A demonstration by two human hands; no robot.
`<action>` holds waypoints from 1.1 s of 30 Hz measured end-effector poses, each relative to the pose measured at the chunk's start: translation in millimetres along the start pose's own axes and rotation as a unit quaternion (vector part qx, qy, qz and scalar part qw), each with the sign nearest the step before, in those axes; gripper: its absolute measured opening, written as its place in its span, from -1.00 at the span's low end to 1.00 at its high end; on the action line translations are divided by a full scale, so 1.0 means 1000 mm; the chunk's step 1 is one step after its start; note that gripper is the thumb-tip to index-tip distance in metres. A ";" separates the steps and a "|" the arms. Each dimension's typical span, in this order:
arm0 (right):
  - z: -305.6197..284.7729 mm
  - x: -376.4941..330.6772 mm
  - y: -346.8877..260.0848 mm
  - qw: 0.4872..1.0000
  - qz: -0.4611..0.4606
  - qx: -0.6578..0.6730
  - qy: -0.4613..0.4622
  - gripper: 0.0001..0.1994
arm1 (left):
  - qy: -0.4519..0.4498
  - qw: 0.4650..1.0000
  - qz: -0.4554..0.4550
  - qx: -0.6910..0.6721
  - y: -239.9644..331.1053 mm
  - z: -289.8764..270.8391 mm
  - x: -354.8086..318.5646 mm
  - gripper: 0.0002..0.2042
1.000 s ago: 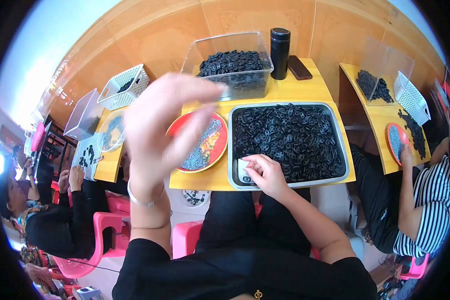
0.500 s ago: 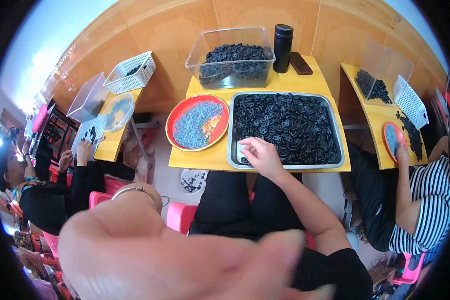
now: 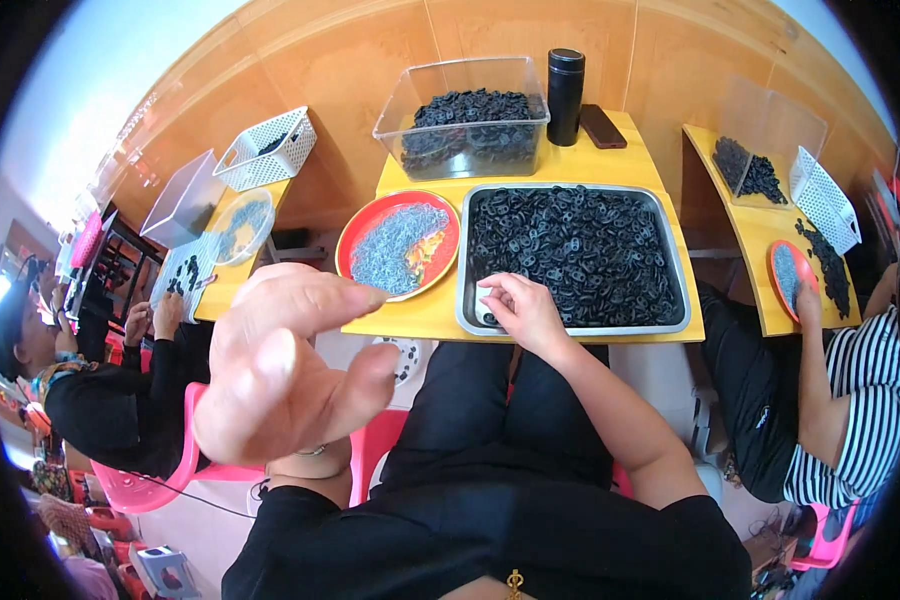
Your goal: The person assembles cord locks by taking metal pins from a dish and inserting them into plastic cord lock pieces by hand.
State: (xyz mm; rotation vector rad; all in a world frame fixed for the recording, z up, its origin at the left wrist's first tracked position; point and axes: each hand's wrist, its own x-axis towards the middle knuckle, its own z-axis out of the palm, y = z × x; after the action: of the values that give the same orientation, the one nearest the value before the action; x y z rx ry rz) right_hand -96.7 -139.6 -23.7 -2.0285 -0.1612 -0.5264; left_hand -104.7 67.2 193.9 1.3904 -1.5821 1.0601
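Observation:
My left hand (image 3: 295, 360) is raised close to the camera, large in view. Its thumb and fingers stand apart, with nothing between them. A bracelet shows at its wrist. At the near left corner of a metal tray (image 3: 679, 290), my right hand (image 3: 526, 312) rests with fingertips pinched together. Whatever is in that pinch is hidden. Small flat black pieces with holes (image 3: 575, 250) fill most of the tray. Left of it, a red round plate (image 3: 446, 215) carries a heap of thin silvery-blue bits (image 3: 395, 240) and a few yellowish ones.
Behind the tray stands a clear bin (image 3: 460, 150) of black pieces, beside a black flask (image 3: 566, 98) and a dark flat case (image 3: 602, 128). People sit at tables left (image 3: 120, 390) and right (image 3: 840, 400). A white tub (image 3: 407, 362) is below the table edge.
My left hand has lifted off the lower foreground, moving up and back toward the left of the plate, and its fingers have come apart. My right hand has stayed at the tray corner.

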 end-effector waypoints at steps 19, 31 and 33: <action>0.003 0.004 0.001 0.999 0.030 0.028 0.003 -0.84 | 0.051 0.978 -0.199 0.022 -0.031 0.019 -0.069 -0.49; 0.000 0.006 -0.005 0.999 0.028 0.015 0.006 -0.84 | -0.081 0.918 -0.387 0.015 -0.066 0.060 -0.104 -0.66; 0.000 0.005 -0.006 0.999 0.030 0.014 0.003 -0.84 | -0.103 0.910 -0.403 0.003 -0.076 0.068 -0.113 -0.67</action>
State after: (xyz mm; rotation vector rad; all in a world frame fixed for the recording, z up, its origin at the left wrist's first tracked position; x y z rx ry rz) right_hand -94.2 -137.6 -16.7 -1.9977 -0.1031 -0.4911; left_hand -17.9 40.0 72.2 1.9527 -0.9464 0.4205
